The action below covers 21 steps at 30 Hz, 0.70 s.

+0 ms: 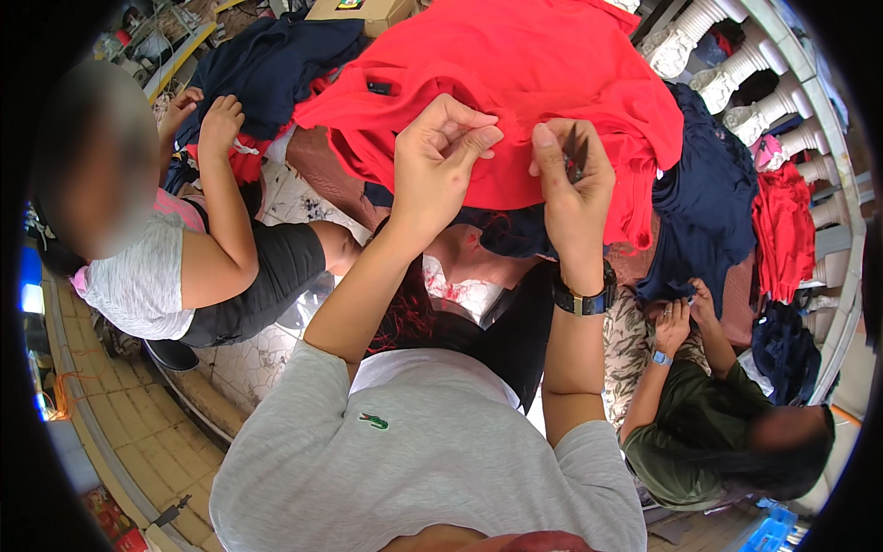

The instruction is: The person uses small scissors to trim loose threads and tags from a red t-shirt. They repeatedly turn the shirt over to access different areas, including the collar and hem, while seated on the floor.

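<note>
Red cloth [543,64]: heaped far centre, below both hands; we judge it best smoothed where we work. Navy cloth [704,193]: piled just right of the red. Left hand [440,164]: thumb and forefinger pinched over the red; whether they hold anything fine, we cannot tell. Right hand [581,179]: grip closed round the snips. Snips [575,155]: dark, points to the far side; we should keep them off the folds and the left hand.
</note>
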Each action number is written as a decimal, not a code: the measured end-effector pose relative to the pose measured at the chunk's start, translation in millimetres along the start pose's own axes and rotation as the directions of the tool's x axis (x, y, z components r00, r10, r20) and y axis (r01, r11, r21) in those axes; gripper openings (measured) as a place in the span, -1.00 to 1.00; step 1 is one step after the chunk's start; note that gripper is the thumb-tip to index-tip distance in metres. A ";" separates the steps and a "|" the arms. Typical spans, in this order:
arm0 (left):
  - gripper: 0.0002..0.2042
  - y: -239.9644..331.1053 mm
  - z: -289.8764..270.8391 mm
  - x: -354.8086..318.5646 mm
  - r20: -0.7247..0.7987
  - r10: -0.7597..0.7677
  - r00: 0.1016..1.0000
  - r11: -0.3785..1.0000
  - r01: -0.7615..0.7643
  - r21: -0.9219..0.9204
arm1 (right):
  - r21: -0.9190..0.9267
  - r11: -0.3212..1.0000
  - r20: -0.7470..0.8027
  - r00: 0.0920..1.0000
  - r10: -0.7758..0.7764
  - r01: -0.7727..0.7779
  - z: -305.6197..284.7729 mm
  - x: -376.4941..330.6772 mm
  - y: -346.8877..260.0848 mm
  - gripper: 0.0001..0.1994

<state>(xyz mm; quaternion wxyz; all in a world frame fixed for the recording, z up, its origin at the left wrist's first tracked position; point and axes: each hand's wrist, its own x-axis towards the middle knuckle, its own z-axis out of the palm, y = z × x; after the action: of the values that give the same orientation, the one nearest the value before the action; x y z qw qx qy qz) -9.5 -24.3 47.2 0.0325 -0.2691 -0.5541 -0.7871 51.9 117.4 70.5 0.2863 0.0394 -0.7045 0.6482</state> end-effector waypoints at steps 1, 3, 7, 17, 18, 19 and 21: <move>-0.90 -2.7 -1.7 0.1 0.000 0.000 1.000 1.000 0.000 -0.030 | -0.004 1.000 -0.013 1.000 0.013 -0.013 -1.5 1.1 -1.5 -0.88; -0.93 -4.9 -2.7 -0.2 -0.004 -0.022 1.000 0.989 0.021 -0.149 | -0.013 0.999 -0.039 0.998 0.040 -0.040 -4.1 2.5 -2.8 -0.88; -0.96 4.1 8.0 -0.5 -0.061 0.035 0.998 0.980 -0.046 -0.193 | -0.084 0.996 0.058 0.998 0.002 0.003 1.9 -0.9 -1.0 -0.91; -0.89 1.2 3.4 -2.4 -0.026 -0.026 0.999 0.965 0.018 -0.261 | -0.094 0.995 0.052 0.999 -0.012 0.017 0.3 0.4 4.1 -0.87; -0.88 3.3 4.1 -3.3 -0.015 -0.022 1.000 0.983 0.019 -0.180 | -0.091 0.996 0.055 0.998 -0.009 0.015 0.5 0.1 3.9 -0.87; -0.88 4.0 4.1 -3.8 -0.004 -0.019 1.000 0.995 0.019 -0.099 | -0.096 0.995 0.059 0.998 -0.006 0.012 0.7 -0.3 4.4 -0.87; -0.88 -1.5 -3.1 -0.4 0.038 -0.053 0.998 0.996 0.056 -0.064 | -0.101 0.995 0.065 0.998 -0.003 0.010 0.2 -0.4 4.8 -0.88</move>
<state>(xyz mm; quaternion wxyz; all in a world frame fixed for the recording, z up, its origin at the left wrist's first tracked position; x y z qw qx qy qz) -10.9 -26.6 45.0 -0.0077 -0.2690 -0.5360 -0.8002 50.1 117.9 66.1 0.2672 0.0480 -0.7452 0.6091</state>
